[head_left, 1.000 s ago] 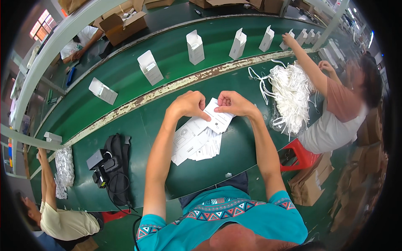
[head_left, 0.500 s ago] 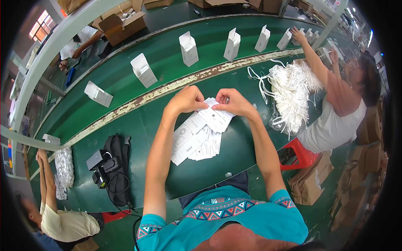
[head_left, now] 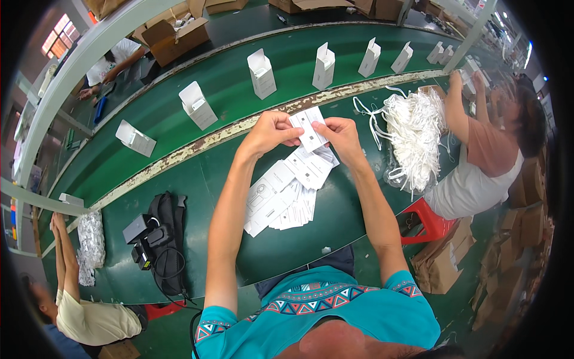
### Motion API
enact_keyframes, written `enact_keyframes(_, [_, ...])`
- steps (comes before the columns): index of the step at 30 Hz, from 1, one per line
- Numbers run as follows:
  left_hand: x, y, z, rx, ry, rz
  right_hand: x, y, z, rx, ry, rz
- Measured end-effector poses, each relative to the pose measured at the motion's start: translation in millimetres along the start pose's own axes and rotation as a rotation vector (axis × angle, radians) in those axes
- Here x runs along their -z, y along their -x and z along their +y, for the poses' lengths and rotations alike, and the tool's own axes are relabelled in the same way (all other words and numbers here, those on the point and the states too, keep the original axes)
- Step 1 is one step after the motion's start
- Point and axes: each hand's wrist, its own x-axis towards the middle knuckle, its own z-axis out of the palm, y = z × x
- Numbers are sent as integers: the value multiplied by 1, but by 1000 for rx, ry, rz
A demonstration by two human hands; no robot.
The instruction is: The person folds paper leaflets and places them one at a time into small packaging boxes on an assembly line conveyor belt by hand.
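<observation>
The left hand (head_left: pixel 272 130) has its thumb and fingers pinched on the left edge of a small white rectangular printed paper leaflet (head_left: pixel 311 128), raised just beyond the loose pile. The right hand (head_left: pixel 339 136) grips the leaflet's right edge, thumb on top; the fingers beneath are partly hidden. It should be very light and bendable, easily creased, and its smooth face may slide against other sheets. Opposite edges look the best hold, with a gentle pinch that does not buckle the middle.

Around it, from the left: a crinkled silvery-clear plastic bundle (head_left: pixel 91 242) lies on the near side of the green bench (head_left: pixel 209 179), then a black fabric pouch with dark devices and a cable (head_left: pixel 167 230). Larger white paper sheets with line drawings (head_left: pixel 266 200) lie below the left hand, overlapped on their right by a fanned pile of white leaflets (head_left: pixel 311 170). Farther off, a chipped cream-painted ledge (head_left: pixel 239 127) stands between the hands and a row of open white cardboard boxes (head_left: pixel 261 75). To the right, a tangled heap of white cord straps (head_left: pixel 412 140) crowds that side, with a seated co-worker (head_left: pixel 493 143) beyond it.
</observation>
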Motion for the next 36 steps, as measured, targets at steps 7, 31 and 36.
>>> enact_keyframes(7, [-10, -7, -5, -17, 52, 58, 0, -2, 3, -6, -51, -97])
enact_keyframes(31, [-14, -13, -9, -64, 120, 173, 5, -7, 5, 23, -142, 59])
enact_keyframes(36, [-1, -13, -20, -165, -71, 135, -8, -9, 2, 39, -99, 85])
